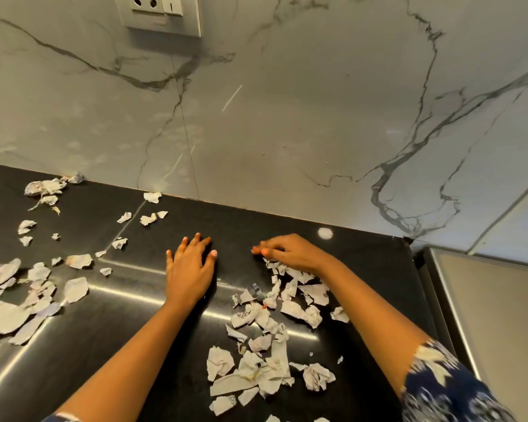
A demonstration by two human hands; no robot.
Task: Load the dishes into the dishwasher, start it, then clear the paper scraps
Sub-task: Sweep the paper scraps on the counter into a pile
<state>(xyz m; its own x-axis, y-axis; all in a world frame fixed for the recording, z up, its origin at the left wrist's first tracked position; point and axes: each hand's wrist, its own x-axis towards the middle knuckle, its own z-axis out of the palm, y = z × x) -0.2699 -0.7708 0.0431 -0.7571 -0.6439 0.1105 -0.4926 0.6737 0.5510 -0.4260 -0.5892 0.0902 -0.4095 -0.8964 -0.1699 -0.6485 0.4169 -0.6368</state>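
Left hand (pixel 191 269) lies flat on the black table (pixel 372 260), fingers apart, likely bracing. Right hand (pixel 290 251) sits at 12 o'clock of the paper scraps (pixel 265 345), fingers curled together, seemingly to rake them in; pinching or not, cannot tell. Second heap (pixel 28 300) at 9 o'clock.

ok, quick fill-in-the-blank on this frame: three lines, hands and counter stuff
1. The left hand lies flat, fingers spread, on the ___ countertop.
2. The right hand rests at the far end of a pile of torn ___ scraps.
3. The steel appliance stands at the counter's ___ end.

Missing words: black; paper; right.
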